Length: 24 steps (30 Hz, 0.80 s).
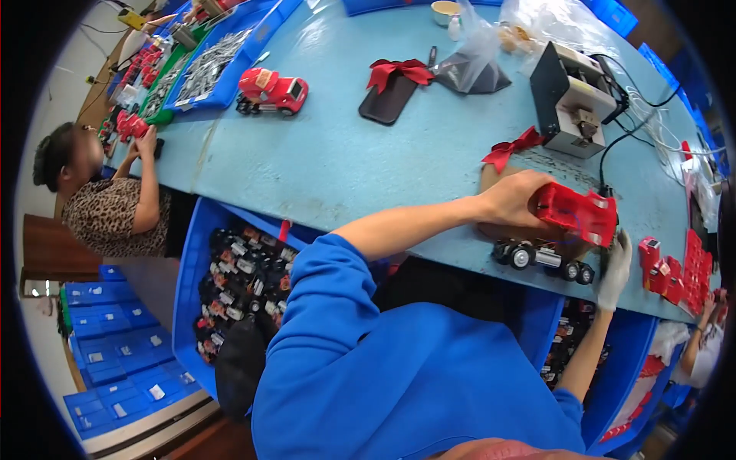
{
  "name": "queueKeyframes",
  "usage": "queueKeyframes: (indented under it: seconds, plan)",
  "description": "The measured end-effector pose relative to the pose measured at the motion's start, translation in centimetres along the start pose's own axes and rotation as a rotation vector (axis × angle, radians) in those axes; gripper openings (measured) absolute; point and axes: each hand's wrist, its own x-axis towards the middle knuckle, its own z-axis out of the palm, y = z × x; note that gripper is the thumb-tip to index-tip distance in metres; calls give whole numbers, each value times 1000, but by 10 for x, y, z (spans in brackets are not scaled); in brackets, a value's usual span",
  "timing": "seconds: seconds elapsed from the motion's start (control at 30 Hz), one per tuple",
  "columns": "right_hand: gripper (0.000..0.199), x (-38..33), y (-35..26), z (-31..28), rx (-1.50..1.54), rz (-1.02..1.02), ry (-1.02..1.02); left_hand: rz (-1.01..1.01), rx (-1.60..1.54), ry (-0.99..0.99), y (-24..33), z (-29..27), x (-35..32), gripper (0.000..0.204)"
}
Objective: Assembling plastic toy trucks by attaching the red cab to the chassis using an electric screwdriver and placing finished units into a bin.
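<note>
My bare left hand (521,198) is closed on the left end of a red toy truck body (579,215), holding it over a wheeled black toy chassis (548,259) at the table's near edge. Thin wires show along the body's near side. My right hand (616,268), in a pale glove, is beside the right ends of the body and chassis; its fingers are partly hidden, so their grip is unclear. Just behind my left hand, a brown block (498,184) lies under a red ribbon bow (512,148).
A grey-and-black machine (575,100) with cables stands beyond my hands. Red truck parts (663,272) lie right. A red toy truck (272,92) and a phone (387,100) are farther left. Crates of chassis (188,307) hang below the edge. A co-worker (115,199) works left.
</note>
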Motion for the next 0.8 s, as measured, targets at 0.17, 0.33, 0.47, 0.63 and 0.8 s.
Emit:
queueKeyframes:
  seconds: [0.17, 0.33, 0.47, 0.63, 0.8]
  plan:
    - [37, -101, -54, 18, 524, 40, -66, 493, 97, 287, 32, -28, -2, 65]
    - [23, -120, -142, 34, 596, -328, 93, 331, 762, -306, 145, -116, -33, 43]
    - [25, -103, -196, 89, 596, -863, -88, 96, 1295, -642, 155, -119, -64, 32]
    - [35, -116, -239, 126, 666, -931, -239, 36, 1763, -733, 91, -113, -109, 22]
    - [30, -104, -182, 49, 524, -475, 10, -306, 1990, -725, 45, -192, -152, 32]
